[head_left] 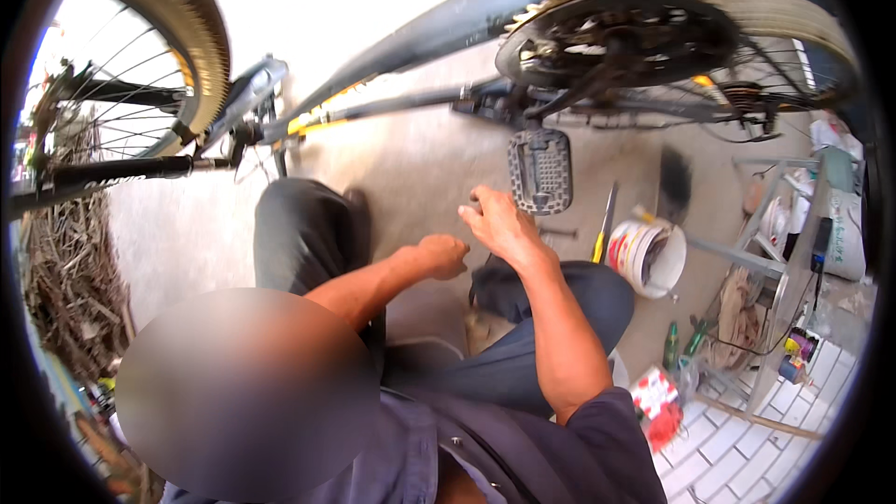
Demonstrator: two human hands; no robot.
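A dark bicycle frame [420, 14] stretches across the upper part of the head view. Its toothed chainring [621, 33] and black pedal [541, 171] face me. My right hand [509, 229] is just below and left of the pedal, thumb and forefinger curled around something small and dark that I cannot make out. Lower left of it, my left hand [442, 257] is closed like a fist between my knees; whatever it holds, if anything, is hidden. A short metal rod-like piece [558, 232] lies on the floor beside my right hand.
The front wheel [207, 47] is at upper left, the rear wheel [793, 14] at upper right. A white bucket [667, 266] and a yellow-handled tool [600, 241] lie right of my knee. Beyond are a metal frame stand [742, 257] and green bottles [672, 347]. Dry sticks [70, 289] are piled left.
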